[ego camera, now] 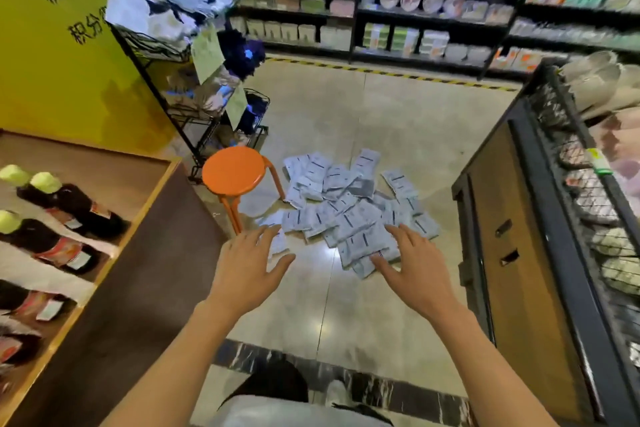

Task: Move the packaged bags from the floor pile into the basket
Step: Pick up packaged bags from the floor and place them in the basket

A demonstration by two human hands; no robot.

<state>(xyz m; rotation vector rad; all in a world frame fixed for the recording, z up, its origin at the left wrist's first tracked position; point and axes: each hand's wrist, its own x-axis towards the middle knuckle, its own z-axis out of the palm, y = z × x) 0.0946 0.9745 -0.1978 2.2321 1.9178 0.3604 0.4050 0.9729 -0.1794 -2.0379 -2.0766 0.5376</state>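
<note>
Head view, glossy beige tiled floor (398, 121) carrying a heap of pale blue-white packaged bags (349, 211) beside a round orange stool (233, 172), black wire basket rack (162, 45) standing behind holding similar bags, left hand (247, 269) and right hand (414, 267) hovering above the heap, each grip spread and holding nothing

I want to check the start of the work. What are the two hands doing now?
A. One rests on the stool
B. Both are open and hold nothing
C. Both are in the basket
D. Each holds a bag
B: the left hand and right hand reach with spread, empty fingers toward the bags on the floor.
</note>
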